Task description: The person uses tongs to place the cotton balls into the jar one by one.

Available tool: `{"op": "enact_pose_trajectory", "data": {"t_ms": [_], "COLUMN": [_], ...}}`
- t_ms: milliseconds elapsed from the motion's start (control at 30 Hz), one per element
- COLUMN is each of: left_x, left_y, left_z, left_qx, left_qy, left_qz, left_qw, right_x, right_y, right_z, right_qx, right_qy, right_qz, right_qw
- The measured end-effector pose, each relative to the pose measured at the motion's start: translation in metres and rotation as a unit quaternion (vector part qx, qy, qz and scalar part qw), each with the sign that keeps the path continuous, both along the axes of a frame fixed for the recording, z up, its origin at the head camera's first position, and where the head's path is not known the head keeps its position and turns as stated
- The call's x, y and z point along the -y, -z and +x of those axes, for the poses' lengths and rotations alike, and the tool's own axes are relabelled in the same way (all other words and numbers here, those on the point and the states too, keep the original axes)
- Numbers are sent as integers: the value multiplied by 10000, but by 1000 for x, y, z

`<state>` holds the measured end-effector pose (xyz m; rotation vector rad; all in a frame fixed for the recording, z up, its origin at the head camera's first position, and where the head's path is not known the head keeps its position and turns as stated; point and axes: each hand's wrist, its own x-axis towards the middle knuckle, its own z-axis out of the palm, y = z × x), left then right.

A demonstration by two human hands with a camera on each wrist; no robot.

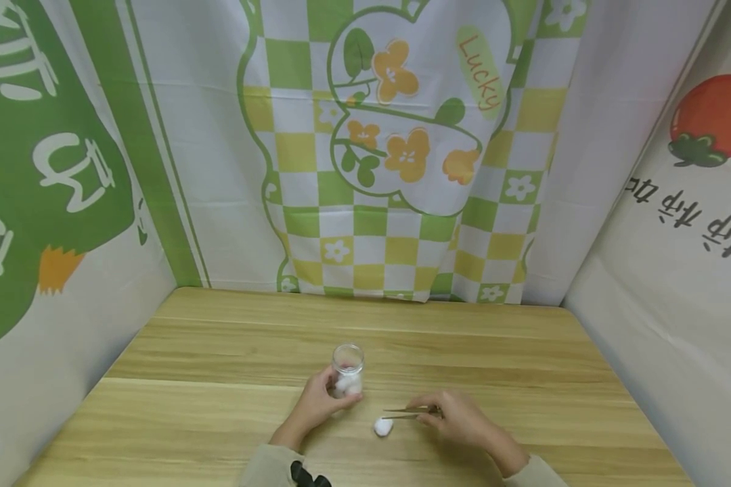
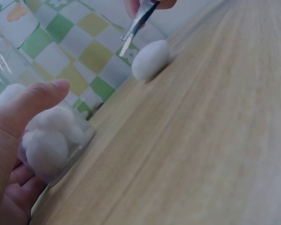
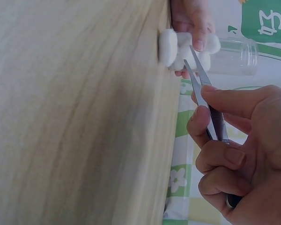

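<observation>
A clear jar (image 1: 348,357) stands upright on the table with several white cotton balls (image 2: 51,136) in its lower part. My left hand (image 1: 315,406) grips the jar around its base, thumb on the near side. One loose cotton ball (image 1: 383,427) lies on the wood to the right of the jar. My right hand (image 1: 457,418) holds metal tweezers (image 3: 210,101) between thumb and fingers. Their tips are parted, close to the loose cotton ball; in the left wrist view they stand just above and beside it, apart from it.
The wooden table (image 1: 219,338) reaches back to a checked green and yellow cloth (image 1: 371,250). Printed cloths hang at the left and right sides. A black strap (image 1: 307,475) is on the left sleeve.
</observation>
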<state>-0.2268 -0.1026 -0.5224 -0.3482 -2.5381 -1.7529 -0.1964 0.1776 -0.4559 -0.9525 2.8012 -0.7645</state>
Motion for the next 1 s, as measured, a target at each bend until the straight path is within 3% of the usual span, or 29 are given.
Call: {"op": "enact_pose_trajectory", "data": {"t_ms": [400,1000], "left_x": [1,1], "left_y": [0,1], "left_z": [0,0], "left_qx": [-7,27], "left_qy": [46,-8], "left_qz": [-45,-56], "left_qw": [10000,10000], "right_x": [4,7], "right_y": [8,8], "right_z": [2,1], "right_qx": [316,93], "right_qy": [51,241], "right_qz": [138,-155], "right_qw": [9994,9995]}}
